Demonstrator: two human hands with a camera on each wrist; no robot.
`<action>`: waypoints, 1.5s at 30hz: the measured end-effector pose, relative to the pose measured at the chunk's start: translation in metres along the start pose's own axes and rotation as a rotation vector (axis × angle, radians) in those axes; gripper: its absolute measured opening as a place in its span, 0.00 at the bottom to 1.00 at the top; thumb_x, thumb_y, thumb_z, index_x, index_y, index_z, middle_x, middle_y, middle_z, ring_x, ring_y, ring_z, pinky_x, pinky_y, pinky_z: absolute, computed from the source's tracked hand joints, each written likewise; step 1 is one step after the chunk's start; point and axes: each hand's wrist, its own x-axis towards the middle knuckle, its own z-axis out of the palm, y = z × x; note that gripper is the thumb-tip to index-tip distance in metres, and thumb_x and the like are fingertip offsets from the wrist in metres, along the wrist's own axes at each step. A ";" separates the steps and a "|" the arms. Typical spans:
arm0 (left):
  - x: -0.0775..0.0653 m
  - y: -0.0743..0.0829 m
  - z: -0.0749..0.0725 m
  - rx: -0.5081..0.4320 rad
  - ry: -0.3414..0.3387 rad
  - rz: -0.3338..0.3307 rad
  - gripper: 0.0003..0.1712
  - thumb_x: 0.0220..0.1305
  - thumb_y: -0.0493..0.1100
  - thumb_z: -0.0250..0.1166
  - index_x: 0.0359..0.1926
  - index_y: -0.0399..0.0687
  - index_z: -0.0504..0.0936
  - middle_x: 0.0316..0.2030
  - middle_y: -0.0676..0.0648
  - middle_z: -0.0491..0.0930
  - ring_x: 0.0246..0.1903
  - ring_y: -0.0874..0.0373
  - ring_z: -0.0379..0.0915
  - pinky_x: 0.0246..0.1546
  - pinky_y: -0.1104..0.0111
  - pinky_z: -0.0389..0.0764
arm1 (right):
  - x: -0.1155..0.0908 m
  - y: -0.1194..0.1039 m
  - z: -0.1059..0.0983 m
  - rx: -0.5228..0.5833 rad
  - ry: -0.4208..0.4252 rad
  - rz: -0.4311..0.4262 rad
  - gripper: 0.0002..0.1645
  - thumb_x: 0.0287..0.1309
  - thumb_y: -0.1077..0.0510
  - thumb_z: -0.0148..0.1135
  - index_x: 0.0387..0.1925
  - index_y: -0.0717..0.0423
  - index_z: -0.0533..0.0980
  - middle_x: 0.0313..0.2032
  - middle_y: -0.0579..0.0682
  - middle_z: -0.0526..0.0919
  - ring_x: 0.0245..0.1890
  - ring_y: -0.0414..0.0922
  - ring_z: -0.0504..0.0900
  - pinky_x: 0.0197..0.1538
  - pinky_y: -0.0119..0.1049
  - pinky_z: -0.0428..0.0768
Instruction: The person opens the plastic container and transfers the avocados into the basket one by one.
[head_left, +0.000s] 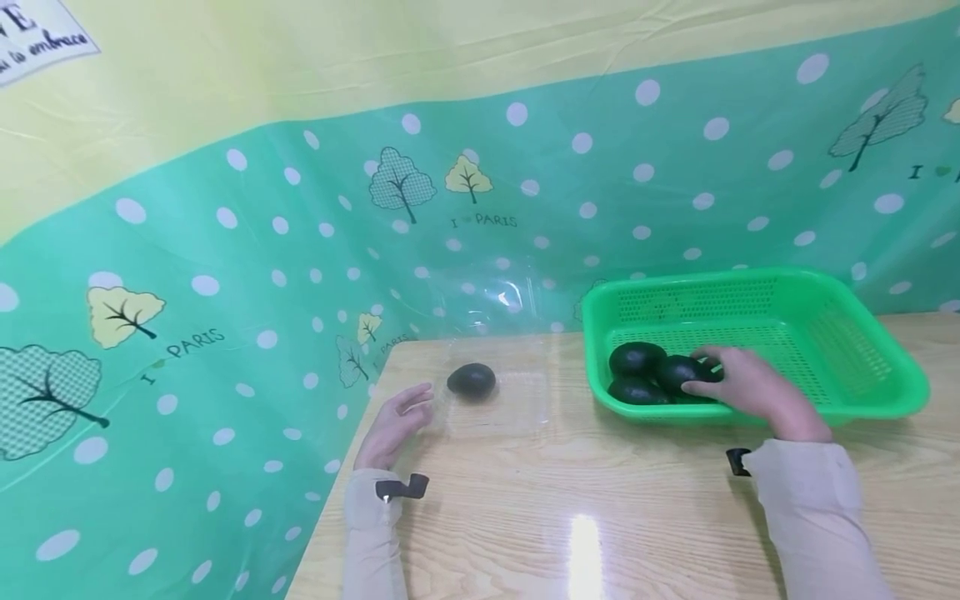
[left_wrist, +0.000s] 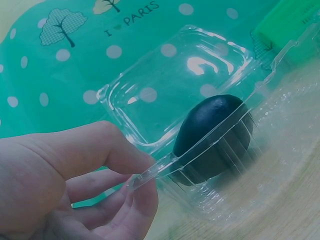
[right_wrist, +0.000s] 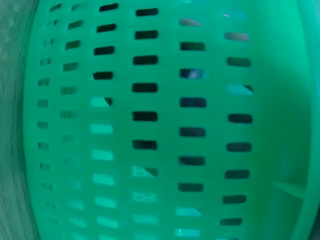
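A clear plastic clamshell container (head_left: 521, 408) stands on the table with its lid raised at the back. One dark avocado (head_left: 472, 381) lies inside it, towards the left. My left hand (head_left: 393, 427) is at the container's left side; in the left wrist view, thumb and fingers pinch its rim (left_wrist: 150, 172). Over the green basket (head_left: 892, 367), my right hand (head_left: 757, 387) grips an avocado (head_left: 678, 372) between thumb and fingers. Two other avocados, one behind (head_left: 636, 360) and one in front (head_left: 636, 390), lie beside it. The right wrist view shows only the basket's slotted wall (right_wrist: 170, 117).
The wooden table (head_left: 510, 517) carries both containers, the basket to the right of the clamshell. A green and yellow printed sheet (head_left: 480, 175) hangs behind and along the left side. Black straps (head_left: 402, 487) sit at both wrists.
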 end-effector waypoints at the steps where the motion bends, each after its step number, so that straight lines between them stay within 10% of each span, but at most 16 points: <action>1: 0.000 0.000 0.000 0.004 -0.002 0.005 0.32 0.64 0.36 0.63 0.69 0.47 0.69 0.68 0.38 0.68 0.67 0.43 0.66 0.69 0.49 0.63 | 0.001 0.000 0.000 -0.005 -0.003 0.003 0.40 0.59 0.47 0.68 0.61 0.73 0.69 0.52 0.75 0.77 0.50 0.70 0.78 0.45 0.61 0.79; 30: -0.001 0.000 -0.003 0.023 -0.006 0.013 0.33 0.64 0.35 0.62 0.70 0.46 0.68 0.68 0.39 0.68 0.67 0.44 0.65 0.69 0.50 0.63 | 0.000 -0.005 -0.007 -0.041 -0.129 0.060 0.45 0.63 0.46 0.63 0.62 0.82 0.62 0.59 0.80 0.68 0.57 0.77 0.68 0.52 0.67 0.74; 45: -0.002 0.002 -0.001 0.001 -0.009 0.002 0.33 0.65 0.34 0.62 0.71 0.46 0.67 0.69 0.38 0.67 0.67 0.43 0.65 0.68 0.49 0.64 | 0.013 -0.032 -0.007 -0.018 0.079 -0.032 0.38 0.65 0.52 0.61 0.67 0.72 0.63 0.59 0.72 0.73 0.57 0.68 0.74 0.54 0.65 0.74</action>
